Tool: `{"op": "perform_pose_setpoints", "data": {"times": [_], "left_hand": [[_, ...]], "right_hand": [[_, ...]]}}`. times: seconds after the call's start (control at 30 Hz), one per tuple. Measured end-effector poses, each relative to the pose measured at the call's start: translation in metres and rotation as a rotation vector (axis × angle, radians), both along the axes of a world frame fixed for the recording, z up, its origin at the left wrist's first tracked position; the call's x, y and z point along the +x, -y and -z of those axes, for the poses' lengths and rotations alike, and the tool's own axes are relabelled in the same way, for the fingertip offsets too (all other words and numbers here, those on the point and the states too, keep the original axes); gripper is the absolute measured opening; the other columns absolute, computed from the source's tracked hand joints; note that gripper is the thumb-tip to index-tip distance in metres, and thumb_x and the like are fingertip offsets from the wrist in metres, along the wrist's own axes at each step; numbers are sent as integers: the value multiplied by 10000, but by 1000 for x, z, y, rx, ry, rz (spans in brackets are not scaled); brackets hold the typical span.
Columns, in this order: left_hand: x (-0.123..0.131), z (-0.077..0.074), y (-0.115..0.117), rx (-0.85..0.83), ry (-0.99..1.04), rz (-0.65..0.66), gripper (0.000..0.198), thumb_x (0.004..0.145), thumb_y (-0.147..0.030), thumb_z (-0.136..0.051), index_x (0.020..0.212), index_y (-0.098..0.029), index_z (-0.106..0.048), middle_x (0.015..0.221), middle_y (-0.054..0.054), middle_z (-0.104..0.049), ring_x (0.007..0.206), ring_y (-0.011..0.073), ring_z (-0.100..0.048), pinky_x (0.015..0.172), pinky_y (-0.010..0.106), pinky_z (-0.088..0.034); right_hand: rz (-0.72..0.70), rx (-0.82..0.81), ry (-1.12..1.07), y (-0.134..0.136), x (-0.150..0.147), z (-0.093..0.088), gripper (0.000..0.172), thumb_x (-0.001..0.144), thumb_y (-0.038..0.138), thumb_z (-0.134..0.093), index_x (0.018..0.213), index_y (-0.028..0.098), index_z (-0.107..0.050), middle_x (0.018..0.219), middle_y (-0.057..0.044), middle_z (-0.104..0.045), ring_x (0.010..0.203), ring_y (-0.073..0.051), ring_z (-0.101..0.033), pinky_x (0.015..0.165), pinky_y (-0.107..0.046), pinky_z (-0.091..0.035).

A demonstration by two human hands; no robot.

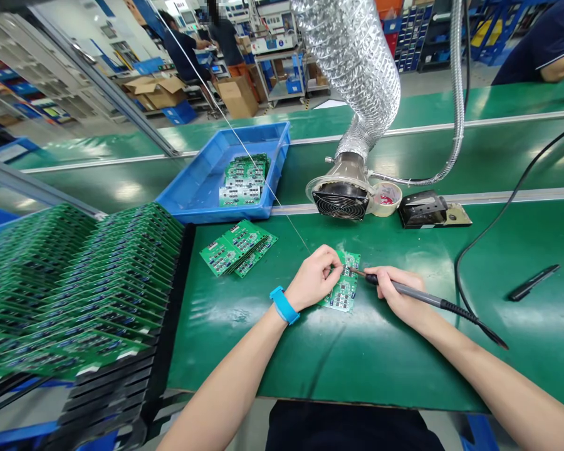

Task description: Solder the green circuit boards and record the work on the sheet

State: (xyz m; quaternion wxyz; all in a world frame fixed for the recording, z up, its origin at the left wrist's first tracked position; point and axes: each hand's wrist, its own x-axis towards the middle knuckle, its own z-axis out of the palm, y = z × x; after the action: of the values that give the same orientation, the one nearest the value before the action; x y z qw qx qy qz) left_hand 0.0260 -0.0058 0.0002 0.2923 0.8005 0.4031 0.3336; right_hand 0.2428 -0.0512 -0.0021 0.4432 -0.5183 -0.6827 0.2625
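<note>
A green circuit board (344, 299) lies on the green bench mat, partly covered by my left hand (314, 279). That hand is closed in a pinch on a thin solder wire (275, 195), which runs down from the upper left, and it rests at the board's left side. A blue band (284, 305) circles my left wrist. My right hand (397, 289) grips a soldering iron (416, 293) like a pen. The iron's tip points left and meets the board close to my left fingertips; the exact contact point is too small to make out.
Left stands a black rack (167, 313) of upright circuit boards (108, 275). Behind a small board stack (237, 247) sits a blue bin (192, 178) holding more boards. A fume extractor (342, 197) hangs above, near a tape roll (386, 198), metal stand (430, 211), pen (533, 283) and black cable (491, 216).
</note>
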Motion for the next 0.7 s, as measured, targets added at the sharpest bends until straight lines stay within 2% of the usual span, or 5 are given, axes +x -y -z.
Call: {"op": "perform_pose_setpoints", "data": {"times": [0.27, 0.4, 0.57, 0.63, 0.7], "left_hand": [[0, 6, -2, 25, -63, 29, 135, 941, -177, -525, 820, -179, -585, 929, 42, -575, 693, 114, -493, 634, 249, -411], [-1, 0, -3, 46, -60, 32, 139, 953, -180, -519, 836, -182, -593, 949, 53, -579, 772, 135, -541, 685, 261, -447], [-16, -22, -2, 275, 5, -253, 151, 943, -273, -590, 818, -189, -574, 1001, 70, -596, 892, 170, -579, 774, 295, -473], [-22, -26, 0, 354, -13, -377, 181, 932, -307, -616, 798, -193, -573, 849, 33, -604, 787, 150, -575, 722, 274, -446], [-24, -25, 2, 348, -49, -437, 213, 915, -343, -645, 773, -196, -587, 621, -34, -510, 570, 106, -478, 599, 249, -368]], "right_hand": [[-31, -17, 29, -1, -2, 0, 395, 986, 365, -430, 864, 211, -773, 551, -2, -645, 596, -174, -685, 669, -282, -576], [-35, -15, 40, -1, -3, 0, 407, 995, 373, -425, 852, 212, -770, 557, -5, -649, 587, -171, -681, 652, -276, -571], [-12, -14, 44, 0, -2, 1, 427, 1004, 401, -412, 898, 210, -778, 562, -7, -654, 570, -167, -674, 620, -271, -569], [2, 2, 35, 1, -1, 1, 431, 1006, 406, -410, 901, 208, -778, 569, -9, -659, 566, -166, -672, 619, -274, -571], [10, 16, 27, 2, 0, 1, 433, 1006, 403, -411, 893, 205, -779, 563, -10, -656, 561, -167, -671, 621, -279, -572]]}}
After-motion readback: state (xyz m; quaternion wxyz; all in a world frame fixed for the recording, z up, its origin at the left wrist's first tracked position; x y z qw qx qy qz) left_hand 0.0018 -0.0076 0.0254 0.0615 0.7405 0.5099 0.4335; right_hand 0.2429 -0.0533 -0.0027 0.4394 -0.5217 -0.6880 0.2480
